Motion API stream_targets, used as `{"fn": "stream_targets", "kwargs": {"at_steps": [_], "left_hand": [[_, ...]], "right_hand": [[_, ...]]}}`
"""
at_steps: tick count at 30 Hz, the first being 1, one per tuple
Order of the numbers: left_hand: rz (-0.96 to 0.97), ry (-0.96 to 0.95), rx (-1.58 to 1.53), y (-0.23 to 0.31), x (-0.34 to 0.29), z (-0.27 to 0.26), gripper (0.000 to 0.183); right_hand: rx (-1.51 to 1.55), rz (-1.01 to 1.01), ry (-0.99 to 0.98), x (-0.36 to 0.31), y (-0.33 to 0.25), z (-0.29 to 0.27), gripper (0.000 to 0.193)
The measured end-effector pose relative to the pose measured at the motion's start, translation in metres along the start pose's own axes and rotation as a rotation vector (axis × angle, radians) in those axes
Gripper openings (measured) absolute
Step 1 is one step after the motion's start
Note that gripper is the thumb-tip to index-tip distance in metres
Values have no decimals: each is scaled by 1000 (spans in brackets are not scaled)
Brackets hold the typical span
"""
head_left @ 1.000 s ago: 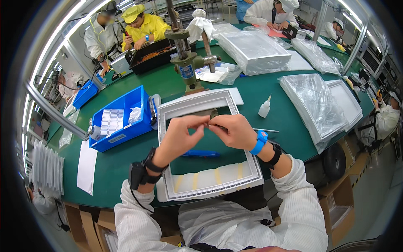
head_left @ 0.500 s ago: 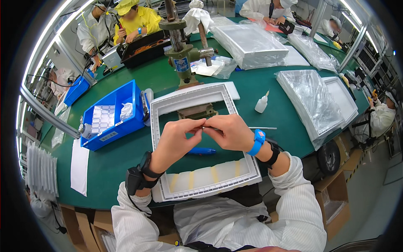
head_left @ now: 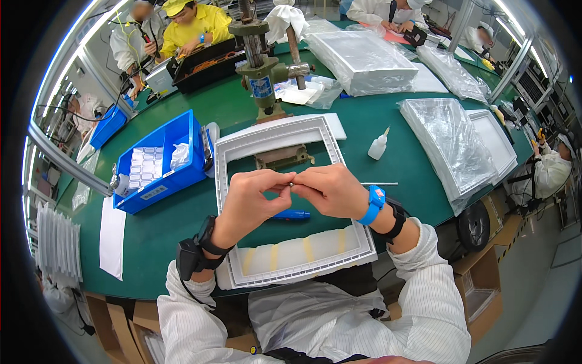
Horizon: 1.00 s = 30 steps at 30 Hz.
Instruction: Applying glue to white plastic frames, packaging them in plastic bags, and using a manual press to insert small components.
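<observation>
My left hand (head_left: 259, 197) and my right hand (head_left: 327, 189) meet fingertip to fingertip above the middle of a white rectangular frame (head_left: 357, 209). Both are closed in a pinch on something tiny at the fingertips, too small to make out. The frame lies on the green table, partly over white foam sheets (head_left: 297, 252) with yellowish strips. Inside its opening, partly covered by my hands, is a blue pen-like tool (head_left: 293, 215). Beyond my fingers stands the metal base (head_left: 282, 158) of a green bench press (head_left: 260, 79).
A blue bin (head_left: 160, 164) with labels and a small bag stands left. A white dropper bottle (head_left: 378, 145) and a thin rod (head_left: 381, 184) lie right of the frame. Plastic-wrapped panels (head_left: 448, 151) lie farther right. Co-workers sit across the table.
My hands keep the same pinch above the frame, with only a slight shift of the fingers. The view has moved a little. Across the table, a co-worker in white has shifted position.
</observation>
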<state>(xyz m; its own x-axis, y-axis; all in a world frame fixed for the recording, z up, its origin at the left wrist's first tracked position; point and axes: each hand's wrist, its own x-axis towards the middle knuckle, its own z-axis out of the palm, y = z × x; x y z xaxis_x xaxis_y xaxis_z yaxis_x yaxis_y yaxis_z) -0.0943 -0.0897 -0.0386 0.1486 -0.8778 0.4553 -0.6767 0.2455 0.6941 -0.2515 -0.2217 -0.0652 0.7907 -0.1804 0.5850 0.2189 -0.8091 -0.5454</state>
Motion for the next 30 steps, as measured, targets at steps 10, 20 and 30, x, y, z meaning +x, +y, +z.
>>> {"fn": "stream_targets", "kwargs": {"at_steps": [10,20,30], "left_hand": [[57,44,24,-5,-1,-1,26],[50,49,-23,-7,-3,-1,24],[46,48,-2,-9,-5,1,23]], "right_hand": [[-89,-85,49,3,-4,0,11],[-186,-139,45,3,-2,3,10],[-269,-160,36,2,-3,5,12]]}}
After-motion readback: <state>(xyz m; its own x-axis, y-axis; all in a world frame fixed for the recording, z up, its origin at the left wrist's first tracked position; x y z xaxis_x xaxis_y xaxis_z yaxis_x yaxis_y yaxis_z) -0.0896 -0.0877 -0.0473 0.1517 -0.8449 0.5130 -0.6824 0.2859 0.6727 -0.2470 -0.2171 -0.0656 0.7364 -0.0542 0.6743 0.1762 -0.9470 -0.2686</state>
